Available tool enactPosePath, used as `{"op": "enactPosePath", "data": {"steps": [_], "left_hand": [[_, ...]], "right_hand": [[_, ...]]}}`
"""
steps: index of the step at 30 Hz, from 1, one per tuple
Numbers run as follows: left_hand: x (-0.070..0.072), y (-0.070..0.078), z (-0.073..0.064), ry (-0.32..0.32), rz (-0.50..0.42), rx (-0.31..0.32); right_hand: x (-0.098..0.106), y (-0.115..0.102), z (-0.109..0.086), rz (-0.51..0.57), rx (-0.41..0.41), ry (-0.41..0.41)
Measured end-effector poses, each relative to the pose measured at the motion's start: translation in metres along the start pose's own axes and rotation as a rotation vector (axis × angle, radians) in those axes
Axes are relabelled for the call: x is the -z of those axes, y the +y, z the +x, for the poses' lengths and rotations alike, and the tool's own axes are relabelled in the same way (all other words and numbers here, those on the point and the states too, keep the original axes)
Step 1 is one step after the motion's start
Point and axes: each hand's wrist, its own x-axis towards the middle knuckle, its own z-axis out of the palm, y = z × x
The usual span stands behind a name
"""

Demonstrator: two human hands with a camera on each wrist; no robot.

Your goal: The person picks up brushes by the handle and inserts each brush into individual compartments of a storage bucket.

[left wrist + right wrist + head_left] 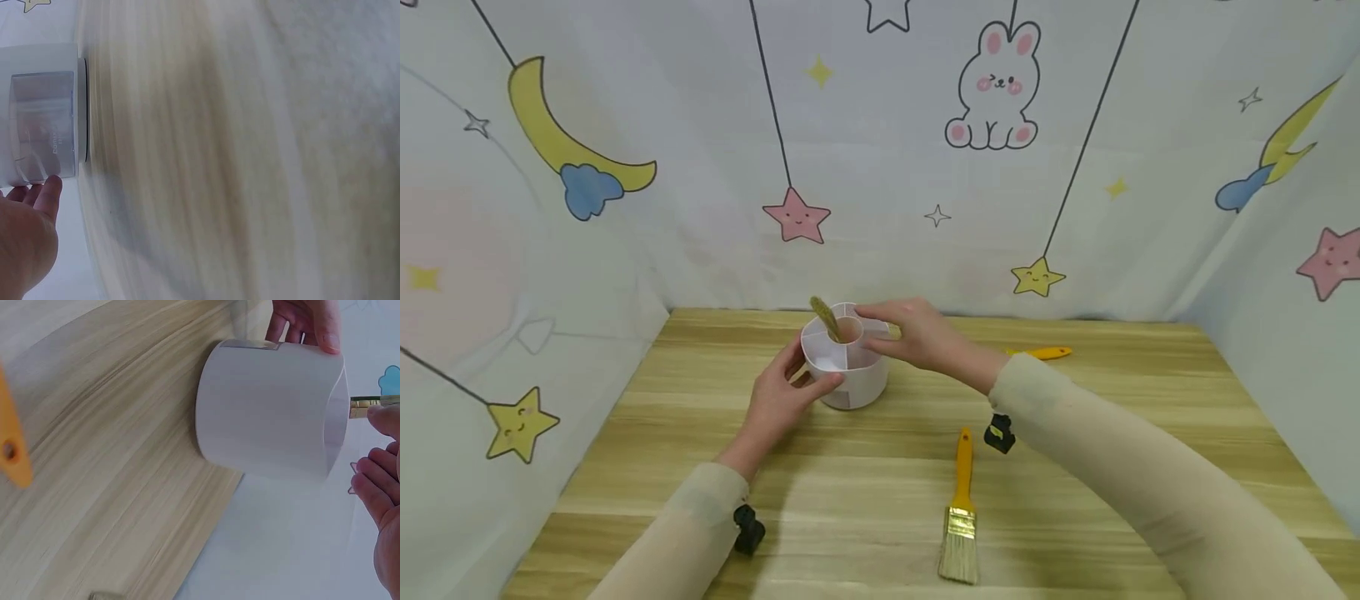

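Observation:
A round white desk organizer (853,387) with compartments stands on the table. My left hand (778,396) grips its left side, thumb on the front and fingers round the far side. A clear drawer front (44,125) shows in the left wrist view. One paintbrush (825,317) leans in the central round compartment, bristles up; its gold ferrule (359,408) juts past the rim in the right wrist view. Over the right part of the rim is my right hand (917,333), its thumb and forefinger apart. In the head view the leaning brush is separate from those fingertips.
A second paintbrush (962,508) with an orange handle lies on the wooden table (850,517), bristles toward me. Farther back, another orange handle (1048,353) is partly covered by my right arm. A patterned white curtain (887,167) rises behind the table.

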Motion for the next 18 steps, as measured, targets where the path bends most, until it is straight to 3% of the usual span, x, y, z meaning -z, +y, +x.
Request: {"op": "enactPosePath", "data": {"steps": [9, 14, 18], "left_hand": [[0.001, -0.001, 0.002, 0.010, 0.012, 0.012], [0.001, -0.001, 0.002, 0.011, 0.004, 0.001], [0.001, 0.001, 0.002, 0.007, 0.002, 0.005]], "right_hand": [[0.017, 0.010, -0.032, -0.028, -0.013, -0.019], [0.026, 0.010, -0.052, -0.055, -0.054, -0.101], [0.029, 0.009, -0.070, -0.086, -0.032, -0.156]]}}
